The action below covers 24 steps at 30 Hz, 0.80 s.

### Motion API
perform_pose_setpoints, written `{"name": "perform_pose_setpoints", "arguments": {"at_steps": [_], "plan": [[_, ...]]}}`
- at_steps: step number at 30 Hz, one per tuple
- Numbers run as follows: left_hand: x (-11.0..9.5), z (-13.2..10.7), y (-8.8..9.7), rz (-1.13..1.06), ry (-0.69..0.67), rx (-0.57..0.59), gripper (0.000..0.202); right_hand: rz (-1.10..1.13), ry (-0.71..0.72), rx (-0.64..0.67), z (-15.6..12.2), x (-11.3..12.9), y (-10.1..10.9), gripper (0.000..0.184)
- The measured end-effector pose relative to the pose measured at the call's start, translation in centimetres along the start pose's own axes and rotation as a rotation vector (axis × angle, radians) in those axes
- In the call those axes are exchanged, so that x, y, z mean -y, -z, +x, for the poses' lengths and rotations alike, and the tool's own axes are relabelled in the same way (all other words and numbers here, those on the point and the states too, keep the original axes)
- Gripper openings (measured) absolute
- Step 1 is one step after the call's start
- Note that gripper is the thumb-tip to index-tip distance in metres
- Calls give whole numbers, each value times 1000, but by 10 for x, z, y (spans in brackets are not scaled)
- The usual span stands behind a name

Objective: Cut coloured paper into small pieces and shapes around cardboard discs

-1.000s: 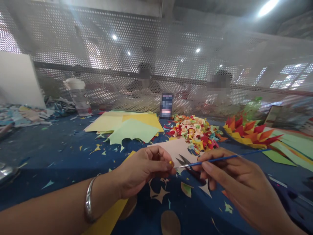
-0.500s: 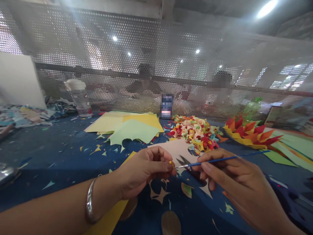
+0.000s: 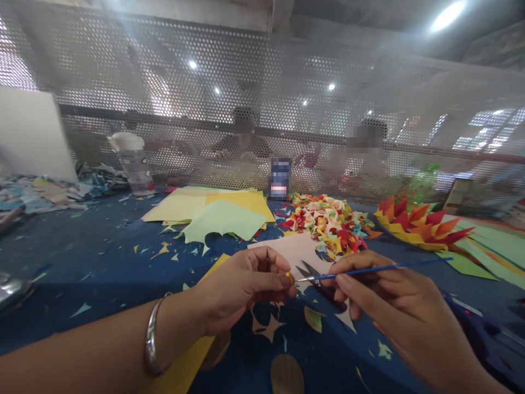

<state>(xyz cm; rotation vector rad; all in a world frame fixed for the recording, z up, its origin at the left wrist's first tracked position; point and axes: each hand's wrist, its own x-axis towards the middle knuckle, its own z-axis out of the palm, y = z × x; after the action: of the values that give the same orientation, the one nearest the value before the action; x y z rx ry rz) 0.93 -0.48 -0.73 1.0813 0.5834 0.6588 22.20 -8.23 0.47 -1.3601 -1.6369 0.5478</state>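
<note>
My left hand [image 3: 241,287] is closed in a pinch on a tiny yellow paper piece [image 3: 289,276] at its fingertips. My right hand [image 3: 394,306] grips a thin blue paintbrush [image 3: 369,270], whose metal tip points left and touches the yellow piece. Both hands hover just above the dark blue table cover [image 3: 102,273]. A small pair of scissors [image 3: 308,271] lies on a pink sheet [image 3: 293,249] right behind the brush tip. A silver bangle [image 3: 150,342] circles my left wrist.
Yellow and green sheets [image 3: 217,210] lie at centre back, a heap of small curled paper flowers [image 3: 328,219] beside them, red-orange spiky paper shapes [image 3: 418,224] to the right. A plastic cup [image 3: 131,161] stands back left. Paper scraps litter the cloth. People sit behind a perforated screen [image 3: 262,109].
Almost nothing: both hands stay in place, with the brush tip kept against the yellow piece.
</note>
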Motion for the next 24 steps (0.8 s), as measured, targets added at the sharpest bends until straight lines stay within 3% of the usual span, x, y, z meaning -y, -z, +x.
{"name": "perform_pose_setpoints", "arguments": {"at_steps": [5,10,16,24], "plan": [[-1,0,0,5,-7,-8,18,-65,60,-1,-1,-3,1,20],[-1,0,-2,-5,8,-35,20,-75,132,20,-1,0,1,12],[4,-1,-1,33,4,-45,21,-61,222,-50,-3,2,-6,9],[4,-2,-6,40,-18,-41,15,-181,425,-40,-6,2,-8,20]]}}
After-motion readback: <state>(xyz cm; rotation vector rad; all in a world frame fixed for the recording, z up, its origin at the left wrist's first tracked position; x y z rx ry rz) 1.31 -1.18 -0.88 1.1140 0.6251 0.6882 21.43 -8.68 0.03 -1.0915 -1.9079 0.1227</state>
